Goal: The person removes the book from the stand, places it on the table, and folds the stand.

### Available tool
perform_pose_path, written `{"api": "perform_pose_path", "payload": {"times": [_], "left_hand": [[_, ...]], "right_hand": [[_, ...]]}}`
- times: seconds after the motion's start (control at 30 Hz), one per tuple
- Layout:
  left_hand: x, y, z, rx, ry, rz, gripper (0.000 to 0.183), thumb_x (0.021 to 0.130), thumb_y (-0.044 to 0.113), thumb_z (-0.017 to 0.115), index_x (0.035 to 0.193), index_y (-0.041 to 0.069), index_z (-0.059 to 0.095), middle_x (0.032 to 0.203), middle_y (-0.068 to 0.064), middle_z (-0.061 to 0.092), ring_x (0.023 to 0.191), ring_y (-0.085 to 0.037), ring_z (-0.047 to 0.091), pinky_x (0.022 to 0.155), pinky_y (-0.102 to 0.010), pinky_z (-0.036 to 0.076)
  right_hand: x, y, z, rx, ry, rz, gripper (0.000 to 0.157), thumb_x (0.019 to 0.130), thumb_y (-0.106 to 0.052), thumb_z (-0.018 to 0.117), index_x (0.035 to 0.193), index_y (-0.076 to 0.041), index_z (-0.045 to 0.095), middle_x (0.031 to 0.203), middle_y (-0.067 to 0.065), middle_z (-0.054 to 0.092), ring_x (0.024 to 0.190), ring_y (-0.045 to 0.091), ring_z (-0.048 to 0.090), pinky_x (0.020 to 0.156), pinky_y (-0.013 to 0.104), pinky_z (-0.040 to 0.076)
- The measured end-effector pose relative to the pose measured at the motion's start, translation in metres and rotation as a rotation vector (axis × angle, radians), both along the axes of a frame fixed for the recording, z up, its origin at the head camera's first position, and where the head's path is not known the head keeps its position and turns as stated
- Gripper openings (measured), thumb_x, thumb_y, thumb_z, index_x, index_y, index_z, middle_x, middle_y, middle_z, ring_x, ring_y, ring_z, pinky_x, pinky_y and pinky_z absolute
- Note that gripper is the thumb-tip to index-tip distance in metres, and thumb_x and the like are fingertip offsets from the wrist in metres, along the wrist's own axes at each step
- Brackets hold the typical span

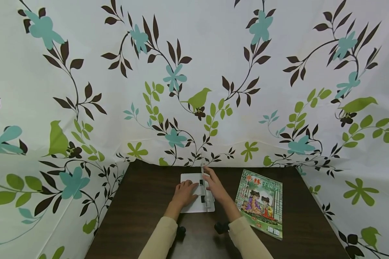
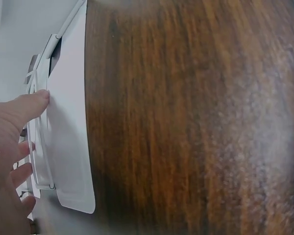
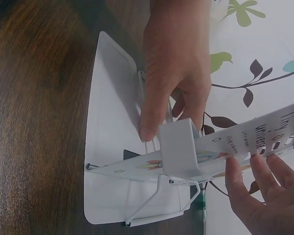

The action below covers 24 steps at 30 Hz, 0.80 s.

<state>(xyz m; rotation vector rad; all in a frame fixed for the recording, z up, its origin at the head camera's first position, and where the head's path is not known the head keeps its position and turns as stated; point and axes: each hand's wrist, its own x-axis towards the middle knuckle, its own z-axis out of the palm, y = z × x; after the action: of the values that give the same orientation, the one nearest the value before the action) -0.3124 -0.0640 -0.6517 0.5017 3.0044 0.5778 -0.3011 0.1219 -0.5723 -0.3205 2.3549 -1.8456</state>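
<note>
A white folding book stand lies on the dark wooden table, its base plate flat. From it rises a thin panel printed with "Tiny Universe" and colourful pictures, seen nearly edge-on in the head view. My left hand rests on the base plate's left part, with the thumb pressed near the wire support. Spread fingertips of my right hand touch the panel's printed face. A white block-shaped ledge sticks out from the panel.
A colourful magazine lies on the table to the right of the stand. Behind the table hangs a white cloth patterned with flowers, leaves and birds.
</note>
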Motion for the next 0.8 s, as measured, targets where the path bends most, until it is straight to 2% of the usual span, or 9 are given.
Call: {"api": "perform_pose_path", "payload": {"times": [0.33, 0.53, 0.6, 0.7, 0.8], "left_hand": [[0.0007, -0.002, 0.0021, 0.004, -0.016, -0.012, 0.053, 0.101, 0.033, 0.077, 0.15, 0.019, 0.063, 0.147, -0.015, 0.054, 0.139, -0.043, 0.049, 0.111, -0.064, 0.045], [-0.0019, -0.0027, 0.001, 0.009, -0.039, -0.015, 0.052, 0.103, 0.034, 0.075, 0.151, 0.02, 0.063, 0.15, -0.015, 0.052, 0.141, -0.043, 0.048, 0.113, -0.064, 0.044], [-0.003, -0.0025, 0.0006, 0.014, -0.039, -0.017, 0.051, 0.104, 0.034, 0.073, 0.151, 0.02, 0.062, 0.152, -0.014, 0.051, 0.142, -0.043, 0.048, 0.114, -0.064, 0.043], [-0.0033, -0.0016, 0.0013, 0.065, -0.011, -0.015, 0.044, 0.104, 0.029, 0.072, 0.146, 0.016, 0.066, 0.15, -0.015, 0.055, 0.141, -0.043, 0.052, 0.113, -0.065, 0.044], [-0.0013, 0.0011, 0.0039, 0.187, 0.057, 0.012, 0.03, 0.105, 0.021, 0.069, 0.133, 0.01, 0.073, 0.143, -0.016, 0.063, 0.134, -0.041, 0.061, 0.108, -0.063, 0.049]], "right_hand": [[0.0015, -0.0014, -0.0025, 0.012, -0.02, -0.02, 0.061, 0.116, -0.038, 0.044, 0.17, -0.016, 0.026, 0.169, 0.022, 0.036, 0.153, 0.049, 0.04, 0.105, 0.074, 0.049], [0.0007, -0.0018, -0.0045, -0.033, -0.026, -0.029, 0.07, 0.116, -0.037, 0.045, 0.173, -0.019, 0.01, 0.171, 0.024, 0.032, 0.155, 0.049, 0.037, 0.104, 0.072, 0.049], [0.0009, -0.0022, -0.0042, -0.037, -0.022, -0.035, 0.07, 0.116, -0.037, 0.045, 0.173, -0.019, 0.009, 0.171, 0.025, 0.032, 0.155, 0.05, 0.037, 0.104, 0.072, 0.049], [0.0019, -0.0026, -0.0039, -0.03, -0.027, -0.037, 0.068, 0.116, -0.036, 0.044, 0.173, -0.019, 0.011, 0.171, 0.025, 0.033, 0.155, 0.05, 0.037, 0.105, 0.073, 0.048], [0.0025, -0.0027, -0.0032, -0.01, -0.032, -0.03, 0.065, 0.117, -0.035, 0.043, 0.173, -0.017, 0.015, 0.17, 0.025, 0.033, 0.154, 0.05, 0.038, 0.105, 0.073, 0.049]]}}
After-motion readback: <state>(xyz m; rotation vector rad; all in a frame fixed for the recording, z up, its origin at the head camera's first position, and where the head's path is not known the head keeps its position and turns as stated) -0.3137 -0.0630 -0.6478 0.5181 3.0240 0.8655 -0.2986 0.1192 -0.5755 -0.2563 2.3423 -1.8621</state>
